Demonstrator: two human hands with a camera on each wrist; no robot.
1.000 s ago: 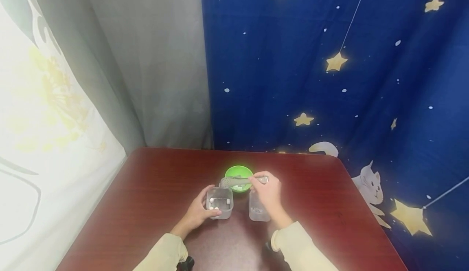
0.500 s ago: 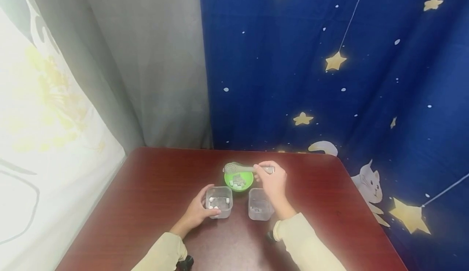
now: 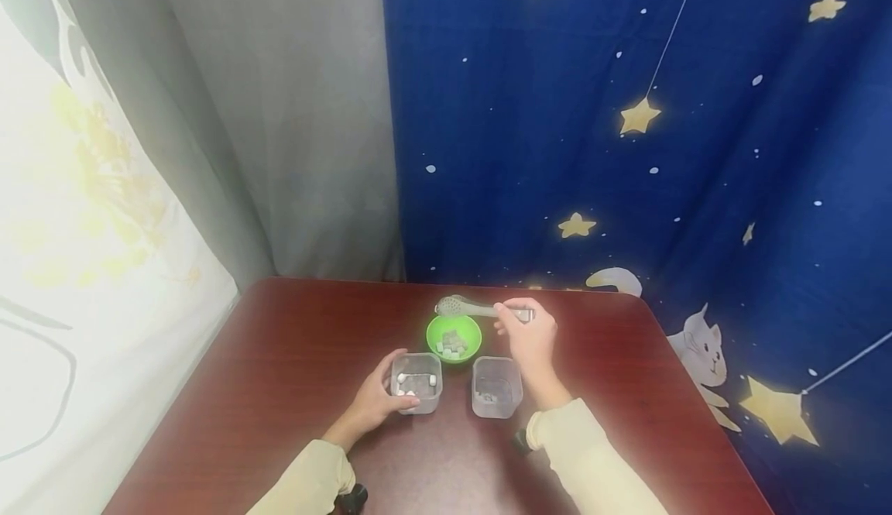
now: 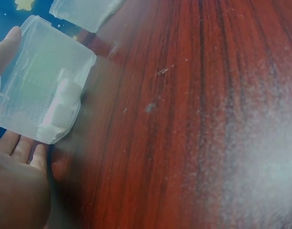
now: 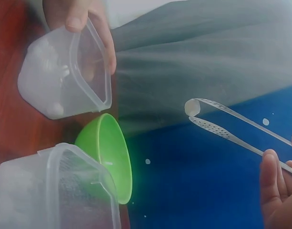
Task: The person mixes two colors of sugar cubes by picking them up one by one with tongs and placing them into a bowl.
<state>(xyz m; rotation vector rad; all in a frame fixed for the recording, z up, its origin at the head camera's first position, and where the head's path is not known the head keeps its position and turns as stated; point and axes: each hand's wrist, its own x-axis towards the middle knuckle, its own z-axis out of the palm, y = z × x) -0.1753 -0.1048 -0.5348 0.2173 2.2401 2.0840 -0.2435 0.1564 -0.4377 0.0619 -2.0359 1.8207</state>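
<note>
My left hand (image 3: pixel 372 400) holds a clear square plastic container (image 3: pixel 431 403) by its left side, thumb at the near rim. Several white pieces (image 4: pixel 65 102) lie in it. With thumb and fingers, my right hand (image 3: pixel 535 345) pinches metal tongs (image 3: pixel 481 310) with perforated tips. In the right wrist view a small whitish round piece (image 5: pixel 192 107) sits between the tong tips. Those tips are above the far rim of a green bowl (image 3: pixel 430 338), which contains white and greyish cube-like pieces (image 3: pixel 453 342).
A second clear plastic container (image 3: pixel 497 409) with small pieces in it stands right of the first, below my right forearm. Both stand on a dark red wooden table (image 3: pixel 313 329). Grey (image 3: pixel 313 151) and blue starry curtains (image 3: pixel 488 151) hang behind the table.
My right hand has moved the tongs away from the left container, across the bowl to its far rim, rightward and up. My left hand stays on its container.
</note>
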